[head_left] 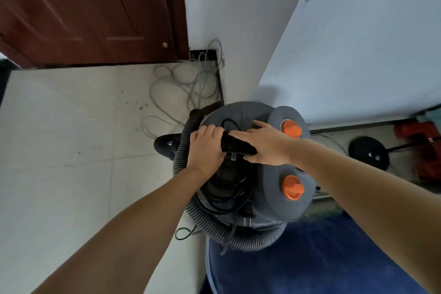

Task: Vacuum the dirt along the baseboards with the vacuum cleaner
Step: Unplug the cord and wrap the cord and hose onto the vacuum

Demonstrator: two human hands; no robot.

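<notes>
Head view: vacuum cleaner (253, 174) dead centre, on floor (71, 150) where wall corner juts out. I see both hands on its black top handle (236, 145). Left hand (205, 148) curled round handle's 9 o'clock end; right hand (265, 144) gripping 3 o'clock end. Handle's long axis runs 9-to-3, level between hands. Grey hose (183, 157) coiled round body. Dirt specks (140, 105) lie at 10 o'clock, toward cables (186, 86) by baseboard. Neither hand nearer; my guess, lift or drag that way.
</notes>
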